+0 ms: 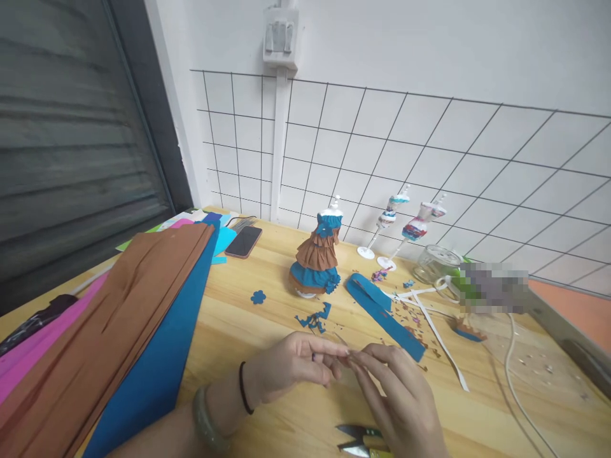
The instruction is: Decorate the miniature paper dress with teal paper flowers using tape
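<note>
Lying at the left, brown paper (pixel 119 299) presumably leaves working room on the counter (pixel 224 331). The left hand (pixel 293 366) meets the right at pinched fingertips, likely for fine work; I cannot tell what they grip. The doll dress (pixel 317 254) stands beyond; snips (pixel 366 440) lie just beside the right hand (pixel 401 394).

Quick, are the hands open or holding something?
Left hand: partly curled, meeting the other at the tips; any hold can't be told.
Right hand: fingers bent together; anything pinched is too small to tell.
</note>
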The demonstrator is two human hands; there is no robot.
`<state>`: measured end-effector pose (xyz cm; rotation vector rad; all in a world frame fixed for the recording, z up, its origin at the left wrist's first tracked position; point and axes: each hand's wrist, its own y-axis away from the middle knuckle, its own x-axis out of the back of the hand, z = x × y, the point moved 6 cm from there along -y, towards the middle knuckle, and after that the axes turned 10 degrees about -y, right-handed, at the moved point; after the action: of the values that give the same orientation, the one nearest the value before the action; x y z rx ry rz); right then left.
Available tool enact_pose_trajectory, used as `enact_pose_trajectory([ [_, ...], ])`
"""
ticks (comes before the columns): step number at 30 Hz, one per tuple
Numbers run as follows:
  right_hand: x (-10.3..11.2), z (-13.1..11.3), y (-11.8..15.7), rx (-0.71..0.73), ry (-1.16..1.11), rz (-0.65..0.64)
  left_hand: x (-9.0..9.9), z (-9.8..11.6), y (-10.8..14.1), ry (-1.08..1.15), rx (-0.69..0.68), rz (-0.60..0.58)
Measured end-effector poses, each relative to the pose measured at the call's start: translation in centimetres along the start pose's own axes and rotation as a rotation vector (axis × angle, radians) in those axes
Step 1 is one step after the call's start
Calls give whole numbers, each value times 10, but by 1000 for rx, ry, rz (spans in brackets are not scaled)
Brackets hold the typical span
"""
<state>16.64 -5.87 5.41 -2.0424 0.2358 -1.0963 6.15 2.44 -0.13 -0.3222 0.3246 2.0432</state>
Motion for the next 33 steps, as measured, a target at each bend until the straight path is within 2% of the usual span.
enact_pose_trajectory([
  [9,1,-6,-5,70,106,-27,-2,-3,1,-7,8,-41],
  [16,-2,-1,-3,21,107,5,-7,2,3,-41,-24,-76],
  [20,-4,12,-1,-133,-33,28,-11,7,3,-57,-33,-102],
  [27,-15,37,5,-581,-384,72,-9,3,1,-56,-39,-118],
  [33,-24,45,11,-809,-671,141,-3,0,-1,-48,-7,-40],
])
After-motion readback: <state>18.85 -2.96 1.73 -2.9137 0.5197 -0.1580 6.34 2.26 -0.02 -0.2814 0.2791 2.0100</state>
